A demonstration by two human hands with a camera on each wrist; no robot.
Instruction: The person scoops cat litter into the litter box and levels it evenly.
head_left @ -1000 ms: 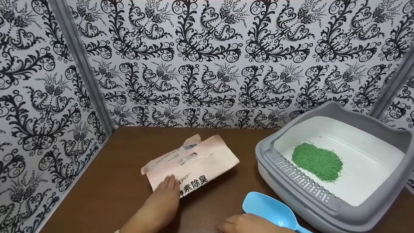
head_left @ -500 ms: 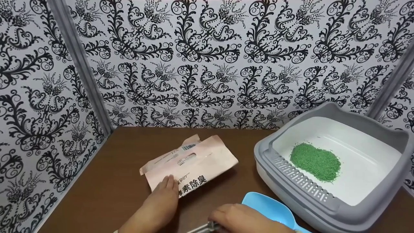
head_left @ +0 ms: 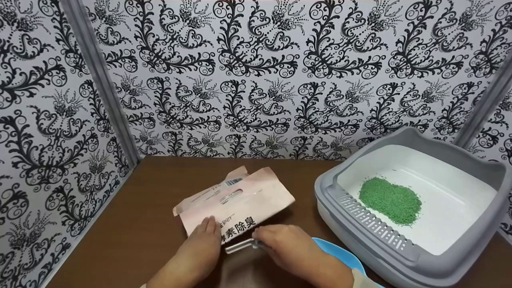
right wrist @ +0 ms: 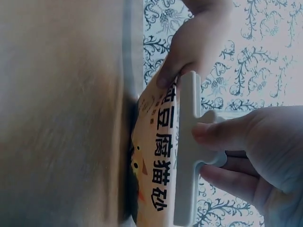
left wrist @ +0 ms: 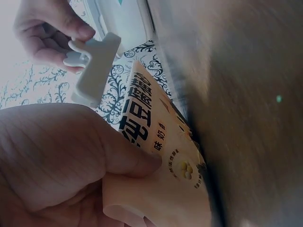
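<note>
A pale pink cat litter bag [head_left: 256,196], its top folded over, sits on the brown table. At its near left corner my left hand [head_left: 200,248] grips it, fingers on top and the thumb [left wrist: 137,158] pressed on the printed front in the left wrist view. My right hand [head_left: 288,248] pinches a white bag clip [head_left: 240,245] by its handles, close to the bag's near edge. In the right wrist view the long clip bar [right wrist: 187,156] runs alongside the bag's lettered face. Whether the clip touches the bag, I cannot tell.
At the right stands a grey-rimmed white litter box [head_left: 440,264] with a heap of green pellets [head_left: 394,202] inside. A blue scoop [head_left: 340,254] lies in front of it, partly covered by my right forearm. Patterned wall panels [head_left: 256,80] enclose the back and left.
My right hand has risen from the bottom edge beside the scoop toward the bag, bringing the bag clip into view. My left hand and the bag have stayed in place.
</note>
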